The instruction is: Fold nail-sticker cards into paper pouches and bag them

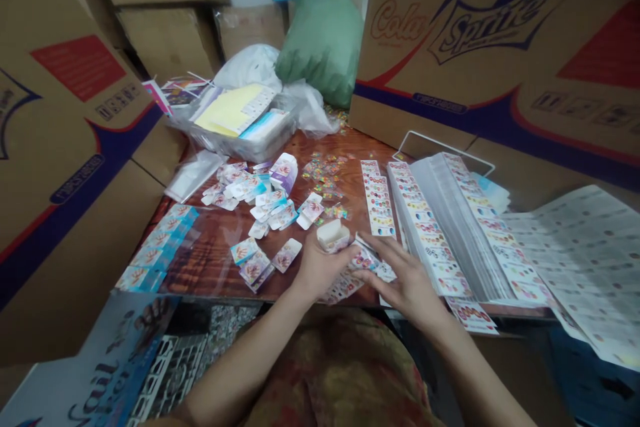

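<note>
My left hand [317,268] is closed round a small white box [333,233], whose open top faces up. My right hand [413,280], just to its right, pinches a printed sticker sheet [366,256] between thumb and fingers, close beside the box. Another sticker sheet [343,288] shows below my hands at the table edge. Left of my hands lie several small printed boxes [287,255] in a loose pile, one purple box [283,172] among them. Small colourful packets [325,173] are scattered behind the box I hold.
Long stacks of sticker sheets [425,227] lie on the right, beside a large printed sheet [590,267]. Blue-edged cards [163,240] lie at the left edge. A plastic tray [270,142] with papers and a green sack [323,40] stand behind. Large cartons [490,73] flank the wooden table [210,273].
</note>
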`<state>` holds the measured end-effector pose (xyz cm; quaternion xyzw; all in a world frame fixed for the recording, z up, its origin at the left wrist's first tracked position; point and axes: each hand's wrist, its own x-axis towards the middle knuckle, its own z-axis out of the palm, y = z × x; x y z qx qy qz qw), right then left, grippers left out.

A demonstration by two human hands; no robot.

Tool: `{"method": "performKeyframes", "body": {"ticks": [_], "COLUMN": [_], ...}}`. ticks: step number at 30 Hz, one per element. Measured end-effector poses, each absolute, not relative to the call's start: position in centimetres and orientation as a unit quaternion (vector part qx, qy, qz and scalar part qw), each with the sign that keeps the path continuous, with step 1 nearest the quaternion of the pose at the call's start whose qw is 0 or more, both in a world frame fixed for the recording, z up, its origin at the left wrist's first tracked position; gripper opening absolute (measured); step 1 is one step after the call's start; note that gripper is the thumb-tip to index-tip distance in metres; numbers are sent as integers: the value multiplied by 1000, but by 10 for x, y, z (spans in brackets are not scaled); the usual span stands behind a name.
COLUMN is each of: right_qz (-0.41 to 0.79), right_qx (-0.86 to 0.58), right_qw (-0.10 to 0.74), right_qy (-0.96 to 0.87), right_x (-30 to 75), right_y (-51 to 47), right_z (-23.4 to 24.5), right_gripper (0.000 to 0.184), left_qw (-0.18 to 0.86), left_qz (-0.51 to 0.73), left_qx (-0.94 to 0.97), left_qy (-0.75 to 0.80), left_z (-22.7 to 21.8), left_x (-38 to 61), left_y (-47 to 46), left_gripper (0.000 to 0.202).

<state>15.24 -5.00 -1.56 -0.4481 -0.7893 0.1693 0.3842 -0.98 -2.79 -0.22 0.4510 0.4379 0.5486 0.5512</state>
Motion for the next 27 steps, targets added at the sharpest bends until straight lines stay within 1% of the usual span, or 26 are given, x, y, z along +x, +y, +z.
{"method": "performKeyframes", "body": {"ticks": [4,8,9,12,14,16,18,20,22,24,25,27], "right_qz": [232,350,361,313,277,275,282,304,351,399,404,366], "right_qx": [-450,-501,-513,-535,-514,-472,-446,-456,-478,-494,-502,-518], "right_qw": [397,444,459,478,445,394,374,386,409,426,433,440], "right_qy": [-766,-655,-629,-622,-679,-739,-762,-742,-693,-644,-630,-635], "right_x": [148,147,147,148,148,146,143,142,141,143,144,145], "right_y": [-52,-46,-45,-44,-47,-51,-55,-56,-55,-51,-50,-48], "right_z": [-16,-19,-20,-25,-27,-27,-27,-29,-33,-37,-38,-40], "right_gripper": [30,29,30,28,29,36,42,36,30,31,32,31], "left_qw": [560,599,605,591,571,562,563,568,582,601,609,615], "left_qz": [548,499,491,498,518,528,527,522,511,492,483,479], "left_qx": [444,444,446,454,449,439,433,426,416,406,403,397], "left_qy": [435,441,441,444,452,460,468,473,476,481,483,484], "left_z": [-2,-12,-15,-17,-15,-12,-10,-10,-13,-17,-19,-21], "left_x": [-14,-17,-18,-21,-23,-24,-24,-23,-22,-21,-20,-21], "left_y": [-33,-40,-42,-45,-46,-45,-44,-43,-43,-44,-45,-46], "left_gripper": [22,27,28,25,23,22,21,20,22,25,26,25]}}
